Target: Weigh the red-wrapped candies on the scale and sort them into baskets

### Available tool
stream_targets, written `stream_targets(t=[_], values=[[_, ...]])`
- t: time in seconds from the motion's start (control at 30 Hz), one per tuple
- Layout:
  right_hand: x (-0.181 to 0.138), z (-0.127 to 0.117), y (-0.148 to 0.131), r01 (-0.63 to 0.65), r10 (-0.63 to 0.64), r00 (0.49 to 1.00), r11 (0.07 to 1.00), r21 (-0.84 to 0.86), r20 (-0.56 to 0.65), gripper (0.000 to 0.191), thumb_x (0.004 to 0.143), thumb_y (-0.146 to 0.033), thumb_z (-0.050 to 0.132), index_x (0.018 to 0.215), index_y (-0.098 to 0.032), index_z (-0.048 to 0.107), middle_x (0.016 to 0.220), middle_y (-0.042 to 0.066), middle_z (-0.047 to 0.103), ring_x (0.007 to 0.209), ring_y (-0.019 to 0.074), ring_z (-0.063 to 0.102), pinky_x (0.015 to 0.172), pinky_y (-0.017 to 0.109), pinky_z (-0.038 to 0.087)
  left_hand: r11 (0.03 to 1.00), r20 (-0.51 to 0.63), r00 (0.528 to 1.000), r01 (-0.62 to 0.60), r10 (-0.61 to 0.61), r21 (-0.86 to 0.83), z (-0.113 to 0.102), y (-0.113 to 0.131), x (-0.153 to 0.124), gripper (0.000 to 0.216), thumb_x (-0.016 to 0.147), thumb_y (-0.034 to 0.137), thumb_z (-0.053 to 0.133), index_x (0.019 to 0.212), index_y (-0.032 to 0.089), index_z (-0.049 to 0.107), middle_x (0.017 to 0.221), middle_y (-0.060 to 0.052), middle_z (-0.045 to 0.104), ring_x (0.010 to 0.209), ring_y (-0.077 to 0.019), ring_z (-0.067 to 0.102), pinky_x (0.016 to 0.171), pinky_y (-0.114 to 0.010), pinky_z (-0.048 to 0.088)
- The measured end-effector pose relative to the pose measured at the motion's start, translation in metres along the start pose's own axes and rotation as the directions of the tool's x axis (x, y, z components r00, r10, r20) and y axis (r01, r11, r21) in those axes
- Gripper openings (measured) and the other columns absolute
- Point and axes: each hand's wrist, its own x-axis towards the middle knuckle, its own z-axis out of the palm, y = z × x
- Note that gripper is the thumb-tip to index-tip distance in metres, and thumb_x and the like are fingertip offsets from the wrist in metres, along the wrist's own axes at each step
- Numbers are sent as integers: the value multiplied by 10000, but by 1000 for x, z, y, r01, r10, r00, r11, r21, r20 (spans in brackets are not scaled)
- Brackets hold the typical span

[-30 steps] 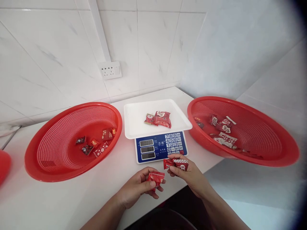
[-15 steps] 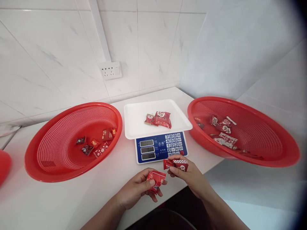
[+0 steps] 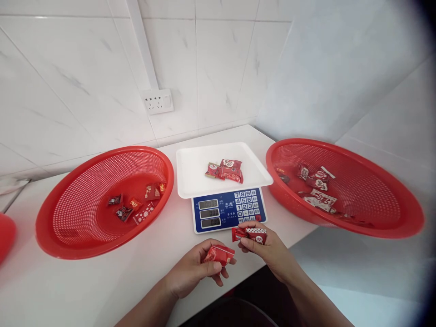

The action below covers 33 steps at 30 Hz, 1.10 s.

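My left hand (image 3: 197,268) is closed on a red snack packet (image 3: 220,255), thumb along its lower side. Just right of it, my right hand (image 3: 264,245) grips red snack packets (image 3: 255,235), one with a white dotted edge and a smaller one at its left end. Both hands are over the table in front of a blue-fronted weighing scale (image 3: 230,211). On the scale's white tray (image 3: 190,172) lie a larger red packet (image 3: 231,170) and a smaller red and gold packet (image 3: 213,170) against it.
Left of the scale, a red mesh basket (image 3: 78,190) holds several small packets. A second red basket (image 3: 374,181) at the right holds several more and overhangs the table edge. A red rim (image 3: 5,236) shows at far left. A socket (image 3: 157,101) is on the tiled wall.
The packet in my left hand has tipped over, its printed face turned away and more of its plain red side showing. My right hand and the packets on the tray look unmoved.
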Motion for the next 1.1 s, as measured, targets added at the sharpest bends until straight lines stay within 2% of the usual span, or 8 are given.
stream_targets(t=[0.2, 0.47, 0.6, 0.77, 0.9, 0.97, 1.1], values=[[1, 0, 2, 13, -13, 1000, 1000, -17, -2, 362, 663, -380, 703, 950, -202, 573, 773, 10, 666, 686, 161, 612, 685, 329, 495, 1000, 17, 1000, 19, -19, -17, 0, -2, 1, 408, 640, 267, 752, 987, 157, 568, 970, -99, 647, 702, -145, 628, 575, -241, 487], [2, -1, 0, 53, -54, 998, 995, -87, -10, 364, 673, -376, 683, 962, -182, 578, 728, 13, 636, 644, 152, 577, 652, 331, 495, 999, -4, 1000, 19, -19, 29, 1, -2, 1, 308, 714, 314, 687, 952, 141, 599, 974, -108, 641, 712, -141, 623, 590, -251, 503], [5, -6, -16, 110, -126, 989, 976, -188, -76, 378, 671, -379, 679, 982, -192, 574, 718, 1, 617, 622, 146, 573, 640, 320, 504, 997, 1, 1000, 0, 0, 75, 3, -1, 0, 279, 732, 315, 669, 934, 128, 625, 946, -110, 650, 713, -131, 607, 607, -249, 496], [20, -15, -49, 223, -323, 932, 868, -444, -165, 283, 691, -373, 658, 911, -204, 602, 825, 30, 654, 731, 189, 609, 688, 329, 501, 991, 22, 1000, 14, -17, 133, 5, 0, -1, 271, 726, 327, 674, 914, 131, 669, 900, -100, 651, 758, -141, 589, 662, -260, 486], [39, -18, -67, 321, -492, 857, 742, -589, -153, 238, 717, -375, 639, 891, -214, 619, 910, 30, 669, 858, 214, 610, 767, 329, 478, 986, -2, 1000, 12, -12, 168, 6, 1, -2, 289, 686, 338, 707, 895, 140, 683, 756, -53, 613, 724, -138, 562, 662, -269, 486], [47, -16, -72, 337, -525, 840, 700, -629, -134, 231, 722, -370, 636, 895, -218, 622, 911, 24, 673, 862, 211, 610, 770, 322, 472, 986, -17, 1000, 8, -5, 169, 7, 1, -2, 298, 677, 351, 712, 881, 136, 680, 736, -43, 600, 691, -128, 556, 651, -267, 481], [54, -12, -79, 325, -531, 840, 657, -680, -111, 234, 736, -365, 621, 925, -226, 622, 913, 19, 678, 787, 199, 620, 727, 322, 476, 991, -1, 1000, 2, -2, 137, 7, 0, -1, 331, 667, 394, 711, 856, 127, 666, 773, -52, 605, 663, -129, 580, 615, -264, 471]])
